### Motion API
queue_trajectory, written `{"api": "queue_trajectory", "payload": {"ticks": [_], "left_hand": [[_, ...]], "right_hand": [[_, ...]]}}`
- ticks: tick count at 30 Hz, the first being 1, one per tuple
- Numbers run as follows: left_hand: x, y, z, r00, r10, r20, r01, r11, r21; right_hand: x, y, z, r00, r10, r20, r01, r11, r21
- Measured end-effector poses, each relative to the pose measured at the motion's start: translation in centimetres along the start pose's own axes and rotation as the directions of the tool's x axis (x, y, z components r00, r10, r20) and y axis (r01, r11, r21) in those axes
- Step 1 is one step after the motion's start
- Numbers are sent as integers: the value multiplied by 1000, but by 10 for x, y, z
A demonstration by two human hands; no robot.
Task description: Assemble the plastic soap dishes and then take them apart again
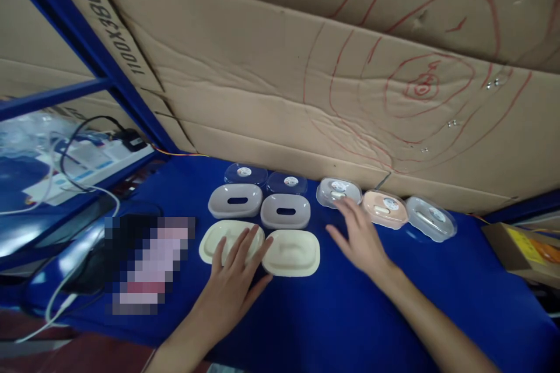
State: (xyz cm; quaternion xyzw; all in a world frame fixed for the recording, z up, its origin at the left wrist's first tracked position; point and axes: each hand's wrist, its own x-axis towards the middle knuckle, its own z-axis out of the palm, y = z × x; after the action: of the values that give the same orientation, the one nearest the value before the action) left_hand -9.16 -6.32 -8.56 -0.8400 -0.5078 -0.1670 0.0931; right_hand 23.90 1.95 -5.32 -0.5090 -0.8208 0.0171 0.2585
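Observation:
My left hand (236,280) is open, its spread fingers over the left cream oval base (212,234) and reaching the edge of the right cream base (292,252). Behind these sit two grey oval dishes, a left one (219,201) and a right one (286,221), each with a slot in its bottom. Clear lids with round stickers, a left lid (236,178) and a right lid (280,185), lie farther back. My right hand (362,239) is open, fingertips at the front of a grey lidded box (326,193); I cannot tell whether they touch it.
A peach lidded box (371,201) and another grey lidded box (431,221) stand farther right on the blue table (315,326). Cardboard (245,58) walls the back. Cables (116,204) and a blurred-out object (153,262) lie left; a carton (516,253) stands right.

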Motion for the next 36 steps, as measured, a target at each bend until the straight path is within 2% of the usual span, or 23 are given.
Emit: {"api": "queue_trajectory", "payload": {"ticks": [3,6,9,12,14,16,18,19,20,21,23,25,27,30,33,36], "left_hand": [[8,12,-10,995,92,24,-91,995,-38],[24,27,-21,975,220,40,-215,970,-110],[44,38,-33,944,328,20,-319,928,-191],[57,50,-36,905,424,-9,-414,879,-236],[59,59,-32,859,507,-63,-506,827,-244],[56,71,-25,794,594,-130,-605,752,-260],[52,82,-18,734,651,-196,-677,675,-293],[50,88,-14,718,658,-228,-694,648,-313],[48,93,-10,722,640,-264,-690,640,-338],[46,97,-7,745,596,-298,-666,649,-367],[42,104,-1,816,476,-328,-577,692,-434],[38,107,3,860,388,-332,-508,719,-474],[36,107,5,857,358,-370,-507,718,-478],[37,105,3,841,335,-425,-522,709,-475],[44,101,-2,833,432,-346,-552,696,-459],[49,98,-3,784,547,-294,-620,659,-426]], "right_hand": [[25,40,-8,999,48,-6,-49,997,-64],[29,57,-6,997,22,74,-16,997,-76],[15,51,-6,992,-5,128,16,996,-88],[-10,37,-16,990,-11,140,23,996,-87],[-28,29,-24,989,-2,147,10,999,-54],[-44,23,-30,986,37,160,-35,999,-13],[-56,18,-34,979,84,184,-90,996,25],[-60,16,-36,975,98,200,-110,993,46],[-63,14,-40,970,103,220,-121,990,74],[-66,13,-44,965,95,246,-125,986,110],[-69,11,-55,944,54,325,-128,969,211],[-72,10,-68,912,-11,409,-135,935,327],[-75,12,-76,899,-52,436,-141,906,399],[-75,17,-74,940,25,339,-152,923,353],[-69,20,-59,970,134,204,-178,960,215],[-57,20,-39,972,126,196,-139,989,50]]}}
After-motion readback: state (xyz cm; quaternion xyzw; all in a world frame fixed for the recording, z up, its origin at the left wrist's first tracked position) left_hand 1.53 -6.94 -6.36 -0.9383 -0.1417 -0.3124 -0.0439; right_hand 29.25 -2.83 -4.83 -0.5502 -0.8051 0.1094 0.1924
